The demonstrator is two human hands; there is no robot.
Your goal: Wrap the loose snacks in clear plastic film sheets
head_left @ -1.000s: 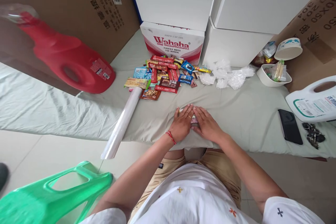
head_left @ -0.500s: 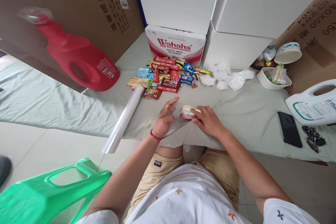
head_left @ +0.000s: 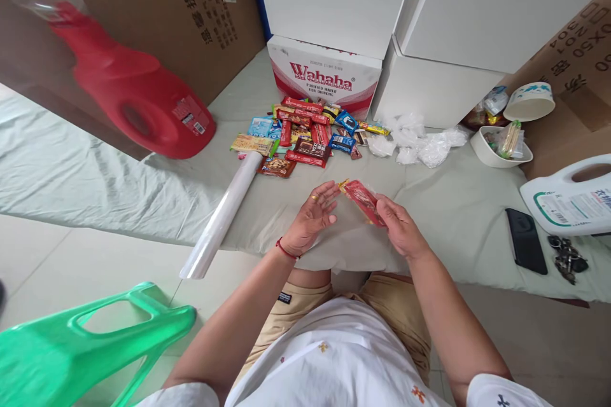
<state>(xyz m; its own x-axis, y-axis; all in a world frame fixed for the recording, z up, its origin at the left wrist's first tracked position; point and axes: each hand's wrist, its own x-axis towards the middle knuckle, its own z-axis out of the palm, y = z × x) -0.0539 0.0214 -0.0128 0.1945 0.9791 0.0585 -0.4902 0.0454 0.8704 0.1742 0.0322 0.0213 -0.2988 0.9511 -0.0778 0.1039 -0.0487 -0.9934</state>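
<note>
A red snack packet (head_left: 363, 201) with a yellow end, seemingly in clear wrap, is tilted above the cloth. My right hand (head_left: 400, 224) grips its right end, thumb on top. At the packet's yellow tip is my left hand (head_left: 312, 219), fingers spread and palm turned toward it; whether a fingertip touches the tip I cannot tell. Beyond both hands lies a pile of wrapped snacks (head_left: 308, 151) in red, blue, brown and yellow. A roll of clear film (head_left: 222, 216) rests left of my left hand, its near end past the table edge.
Crumpled clear plastic (head_left: 432, 146) lies right of the pile. A Wahaba-like printed carton (head_left: 329, 79) stands behind. Red jug (head_left: 147, 102) at left; white bowl (head_left: 501, 156), white jug (head_left: 570, 197), phone (head_left: 525, 240) and keys (head_left: 568, 259) at right. A green stool (head_left: 95, 350) stands lower left.
My right hand has lifted the packet off the cloth and turned it, so its red face shows. My left hand has opened wider beside it. The view has shifted slightly.
</note>
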